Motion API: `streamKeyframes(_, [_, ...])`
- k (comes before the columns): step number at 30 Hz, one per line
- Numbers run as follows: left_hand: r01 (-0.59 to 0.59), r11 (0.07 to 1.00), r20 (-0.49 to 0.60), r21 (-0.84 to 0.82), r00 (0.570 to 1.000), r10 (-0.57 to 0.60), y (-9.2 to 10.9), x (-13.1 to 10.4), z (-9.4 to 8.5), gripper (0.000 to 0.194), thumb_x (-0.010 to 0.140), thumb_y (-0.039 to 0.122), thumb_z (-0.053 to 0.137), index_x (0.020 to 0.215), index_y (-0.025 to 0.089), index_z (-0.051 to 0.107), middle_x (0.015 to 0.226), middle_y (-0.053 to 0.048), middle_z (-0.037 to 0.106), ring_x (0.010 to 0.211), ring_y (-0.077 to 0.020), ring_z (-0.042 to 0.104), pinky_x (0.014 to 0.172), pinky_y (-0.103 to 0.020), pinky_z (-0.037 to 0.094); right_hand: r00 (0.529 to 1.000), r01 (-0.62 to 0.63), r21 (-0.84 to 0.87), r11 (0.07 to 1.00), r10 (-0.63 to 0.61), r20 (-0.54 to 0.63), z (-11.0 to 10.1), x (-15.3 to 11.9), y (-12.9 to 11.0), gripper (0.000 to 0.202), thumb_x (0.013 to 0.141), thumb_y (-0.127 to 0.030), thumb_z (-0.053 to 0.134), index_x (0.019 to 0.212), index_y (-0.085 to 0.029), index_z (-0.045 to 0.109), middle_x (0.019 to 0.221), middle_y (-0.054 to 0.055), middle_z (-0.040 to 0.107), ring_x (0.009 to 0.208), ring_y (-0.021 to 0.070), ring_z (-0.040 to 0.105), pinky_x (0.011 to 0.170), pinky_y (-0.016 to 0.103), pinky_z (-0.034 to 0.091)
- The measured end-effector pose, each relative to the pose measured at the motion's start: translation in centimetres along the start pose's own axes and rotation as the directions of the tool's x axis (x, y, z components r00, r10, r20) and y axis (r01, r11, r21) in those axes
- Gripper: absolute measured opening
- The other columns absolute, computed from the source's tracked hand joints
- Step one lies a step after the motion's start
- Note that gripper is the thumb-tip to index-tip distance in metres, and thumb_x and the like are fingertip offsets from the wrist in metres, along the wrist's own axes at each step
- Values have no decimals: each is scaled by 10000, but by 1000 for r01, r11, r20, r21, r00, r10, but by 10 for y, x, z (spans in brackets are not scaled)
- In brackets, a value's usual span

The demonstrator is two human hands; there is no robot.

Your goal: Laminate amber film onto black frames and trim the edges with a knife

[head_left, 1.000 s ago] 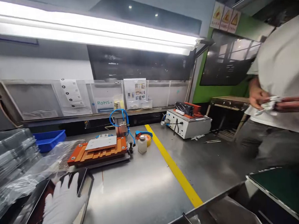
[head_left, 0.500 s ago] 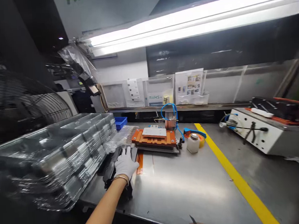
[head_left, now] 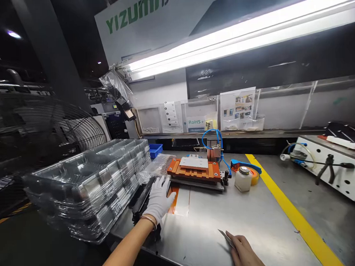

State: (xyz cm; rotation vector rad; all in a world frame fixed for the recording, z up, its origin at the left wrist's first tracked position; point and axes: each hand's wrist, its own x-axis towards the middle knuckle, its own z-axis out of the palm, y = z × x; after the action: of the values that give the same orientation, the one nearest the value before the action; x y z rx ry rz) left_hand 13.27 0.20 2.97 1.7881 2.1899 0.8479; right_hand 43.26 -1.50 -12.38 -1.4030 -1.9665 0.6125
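My left hand (head_left: 159,198), in a white glove, lies over long black plastic parts (head_left: 143,199) near the table's left edge. Its fingers are stretched out and the thumb stands apart; part of the black pieces is hidden beneath it. At the lower middle, my bare right hand (head_left: 245,251) grips a small knife (head_left: 225,237), its pointed blade aimed up and left above the metal table (head_left: 206,226). Beyond the left hand sits an orange fixture (head_left: 194,172) with a pale plate on top. An orange strip (head_left: 174,200) lies beside the glove.
Stacked clear plastic trays (head_left: 103,184) rise on the left, with a blue bin (head_left: 156,150) behind. A white bottle (head_left: 243,180) and a tape roll (head_left: 254,176) stand right of the fixture. Yellow tape (head_left: 284,206) crosses the table towards a white machine (head_left: 328,166).
My right hand has come further into view with the knife, from the bottom edge. The view has swung left and up; my left hand remains over the black parts.
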Motion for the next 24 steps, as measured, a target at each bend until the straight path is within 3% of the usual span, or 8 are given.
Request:
streamKeyframes(3, [-52,938,178,-343,977,119,24,-22,-6,757,916,577,179,1514,115,238,1592,-113,241,1456,-204,244,1189,-387,216,996,59,-41,997,-56,75,-4,11,-1,440,895,-269,341,1242,-218,608,1073,92,657,896,200,684,708,291,533])
streamKeyframes(5, [100,741,347,-664,919,186,37,-37,-9,827,901,639,-31,1538,139,138,1582,-117,259,1424,-212,327,1148,-427,307,994,85,-48,995,-82,72,-8,16,-6,446,877,-293,409,1268,-206,607,1135,114,661,1017,249,657,817,352,527])
streamKeyframes(9, [472,74,458,-879,790,408,47,-64,-11,756,884,743,217,1470,288,362,1562,-27,323,1448,-238,269,1190,-459,198,998,65,37,997,-64,-18,-25,12,-28,476,899,-467,464,1293,-241,609,1300,134,604,1233,337,526,988,494,434])
streamKeyframes(12, [551,-130,440,-824,768,466,47,-84,-3,594,877,709,382,1304,347,580,1452,28,497,1440,-238,288,1200,-446,178,1000,-20,353,936,19,6,-33,-12,-52,461,903,-606,442,997,-269,743,1095,96,702,1110,302,609,961,414,463])
streamKeyframes(15, [604,-247,435,-758,750,498,52,-107,15,553,897,663,400,1308,337,576,1421,22,532,1430,-227,313,1212,-418,144,980,-171,681,712,193,45,-25,-47,-77,624,779,-725,576,1145,-230,676,1125,126,697,1016,285,662,895,369,510])
streamKeyframes(18, [645,-284,415,-709,707,573,57,-133,41,543,895,650,418,1324,348,556,1448,21,499,1436,-222,298,1220,-396,82,955,-274,811,517,244,167,-8,-78,-94,806,675,-774,648,1211,-171,629,1096,157,698,839,261,696,783,376,547])
streamKeyframes(21, [672,-279,412,-686,674,613,51,-160,58,568,890,669,406,1344,353,533,1480,19,458,1449,-234,266,1219,-417,56,928,-356,782,511,289,234,2,-100,-98,696,654,-775,665,927,-138,724,814,110,710,716,242,678,684,357,549])
streamKeyframes(24, [680,-280,411,-677,666,623,29,-179,58,570,927,617,384,1396,305,474,1513,-24,412,1462,-217,229,1217,-405,25,893,-425,735,529,376,247,0,-122,-91,675,614,-767,701,868,-142,740,730,81,692,641,223,670,633,351,547])
